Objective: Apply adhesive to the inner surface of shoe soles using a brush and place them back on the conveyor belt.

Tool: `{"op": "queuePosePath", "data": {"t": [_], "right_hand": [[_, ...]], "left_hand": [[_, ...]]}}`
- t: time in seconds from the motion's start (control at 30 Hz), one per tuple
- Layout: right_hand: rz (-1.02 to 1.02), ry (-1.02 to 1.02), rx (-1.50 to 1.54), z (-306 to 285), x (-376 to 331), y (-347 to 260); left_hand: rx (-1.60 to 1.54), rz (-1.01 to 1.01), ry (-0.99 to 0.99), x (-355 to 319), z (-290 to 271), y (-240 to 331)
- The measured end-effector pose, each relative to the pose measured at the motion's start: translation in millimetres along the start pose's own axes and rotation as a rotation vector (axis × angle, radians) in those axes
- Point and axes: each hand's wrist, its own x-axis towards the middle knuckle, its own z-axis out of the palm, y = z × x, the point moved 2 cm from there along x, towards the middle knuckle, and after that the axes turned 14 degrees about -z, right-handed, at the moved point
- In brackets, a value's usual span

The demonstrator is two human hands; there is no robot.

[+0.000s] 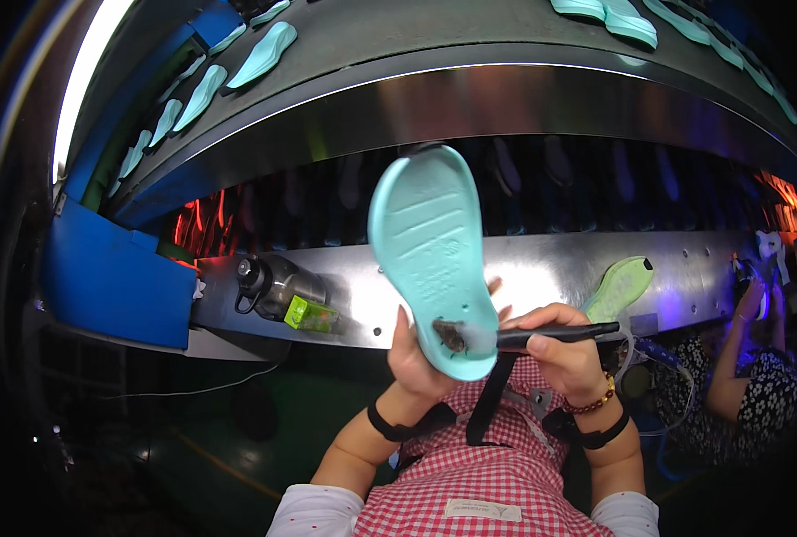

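A turquoise shoe sole (430, 224) is held up in front of me, its heel end toward me. My left hand (419, 362) grips it near the heel, with the thumb at the left edge and some fingertips showing beyond the right edge. In my right hand (564, 349) is a brush (555, 336) with a black handle, held between thumb and fingers and pointing left. Its pale, dark-tipped bristles lie over the heel area of the sole and appear to touch it. To the right of the sole, a light green sole (622, 286) lies on the steel ledge.
On the steel ledge (542, 259) at left are a dark bottle (287, 285) and a small green box (311, 315). Several turquoise soles (267, 55) lie on the conveyor belt (398, 27) above. Red light glows beneath it. Another person's arm (732, 358) is at far right.
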Motion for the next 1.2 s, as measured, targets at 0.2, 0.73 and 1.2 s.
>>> {"op": "queuePosePath", "data": {"t": [0.2,0.73,1.2], "right_hand": [[-0.021,-0.388,-0.590,16,1,-33],[-0.105,-1.032,-0.806,18,25,-65],[-0.183,-0.608,-0.834,-5,5,-56]], "left_hand": [[0.149,-0.213,-0.148,2,-44,8],[0.709,-0.928,-0.098,12,-8,32],[0.751,-0.753,-0.190,0,-30,64]]}}
